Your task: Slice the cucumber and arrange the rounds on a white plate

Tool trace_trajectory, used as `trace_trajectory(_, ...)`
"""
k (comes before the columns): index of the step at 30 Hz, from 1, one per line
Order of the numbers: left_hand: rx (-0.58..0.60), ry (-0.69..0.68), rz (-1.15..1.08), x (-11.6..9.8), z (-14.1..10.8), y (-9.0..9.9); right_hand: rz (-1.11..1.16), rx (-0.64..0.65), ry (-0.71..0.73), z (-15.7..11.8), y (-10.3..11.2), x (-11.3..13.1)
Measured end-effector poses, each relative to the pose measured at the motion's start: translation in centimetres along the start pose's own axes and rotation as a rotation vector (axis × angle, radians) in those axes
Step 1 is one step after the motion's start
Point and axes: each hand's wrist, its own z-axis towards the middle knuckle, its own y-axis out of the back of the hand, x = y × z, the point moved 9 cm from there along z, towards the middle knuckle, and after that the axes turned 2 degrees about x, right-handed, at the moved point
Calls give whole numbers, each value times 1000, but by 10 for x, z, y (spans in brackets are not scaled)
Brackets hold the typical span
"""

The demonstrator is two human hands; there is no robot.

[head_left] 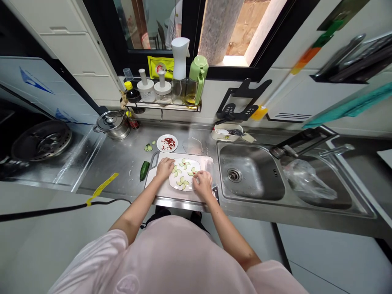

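A white plate [176, 185] lies on a pale cutting board [159, 193], bearing several pinwheels of thin cucumber slices [183, 183]. My left hand [165, 168] is closed at the plate's upper left edge, fingers on the rim. Over the plate's right side, my right hand [203, 181] pinches close to a cucumber pinwheel [192, 171], with a small red piece at its fingertips. Behind the board, a small white dish [167, 143] holds chopped red pieces. Left of the board lies a cut cucumber [144, 170]. A knife [216, 194] is partly visible beside my right wrist.
Several cucumber slices [148, 147] lie near the small dish. A lidded pot [112, 124] stands at the back left, under a condiment shelf [165, 107]. The sink [251, 173] is to the right, with a plastic bag [309, 179] in its second basin. A wok [41, 141] sits far left.
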Motion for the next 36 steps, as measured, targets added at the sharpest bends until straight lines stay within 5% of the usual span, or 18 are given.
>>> trace_trajectory(9,-177,283,28,45,50,38,6,-18,-21,1,2,4)
trace_trajectory(15,-178,426,105,70,75,45,18,-53,-52,-1,8,-1)
trace_trajectory(36,-35,388,277,83,134,28,65,-71,-61,13,16,-5)
